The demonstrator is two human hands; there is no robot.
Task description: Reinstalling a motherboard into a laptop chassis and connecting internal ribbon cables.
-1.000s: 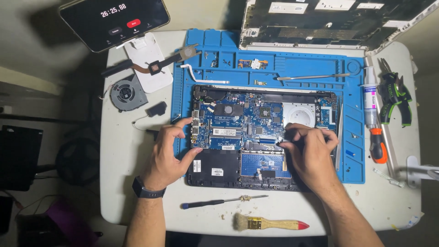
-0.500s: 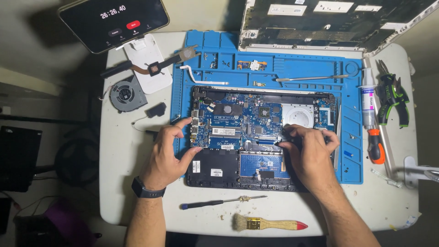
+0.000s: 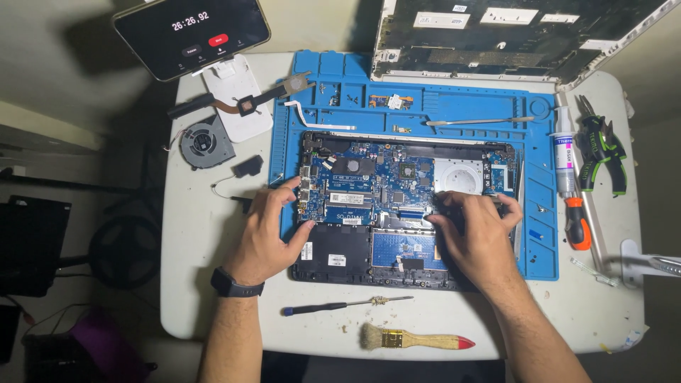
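The opened black laptop base with its bare blue circuit board [image 3: 386, 188] lies on the blue silicone mat [image 3: 539, 241] between 2 hands, the left hand [image 3: 266, 234] spread flat on its left edge, holding nothing, and the right hand [image 3: 475, 234] curled over its right side, grip unclear.

A small white table [image 3: 213, 284] with rounded corners stands on a dim, dark floor [image 3: 57, 92], lit from above (its surface far brighter than its surroundings). Left of the table lie black, shadowed objects [image 3: 32, 245], with a purple item [image 3: 96, 340] near its lower-left corner.
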